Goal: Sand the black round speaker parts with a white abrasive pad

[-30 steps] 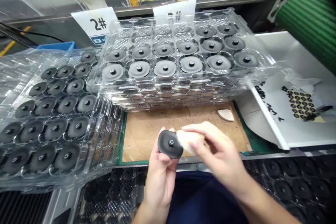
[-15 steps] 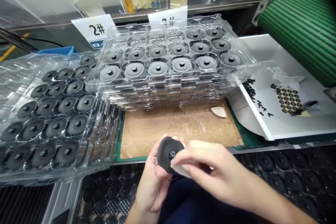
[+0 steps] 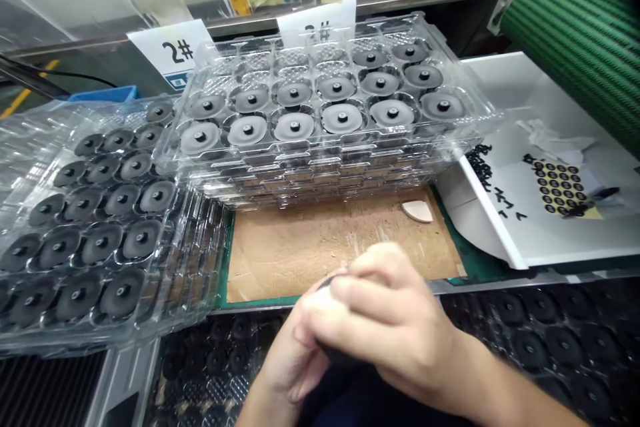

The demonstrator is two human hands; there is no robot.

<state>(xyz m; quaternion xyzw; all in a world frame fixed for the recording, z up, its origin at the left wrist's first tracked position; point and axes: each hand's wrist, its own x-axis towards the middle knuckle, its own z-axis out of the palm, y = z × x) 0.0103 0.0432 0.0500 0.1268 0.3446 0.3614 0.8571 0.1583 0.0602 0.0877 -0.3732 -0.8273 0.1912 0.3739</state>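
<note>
I watch the left hand (image 3: 287, 360) and right hand (image 3: 390, 313) closed snugly around a mostly hidden black disc (image 3: 337, 353), a steady grip beside the brown cardboard work mat (image 3: 325, 253).

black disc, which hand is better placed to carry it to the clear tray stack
Left, probably: the left hand supports the black disc from below, while the right hand covers it from above.

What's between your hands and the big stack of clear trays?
In the head view, a scuffed brown work board lies there.
</note>
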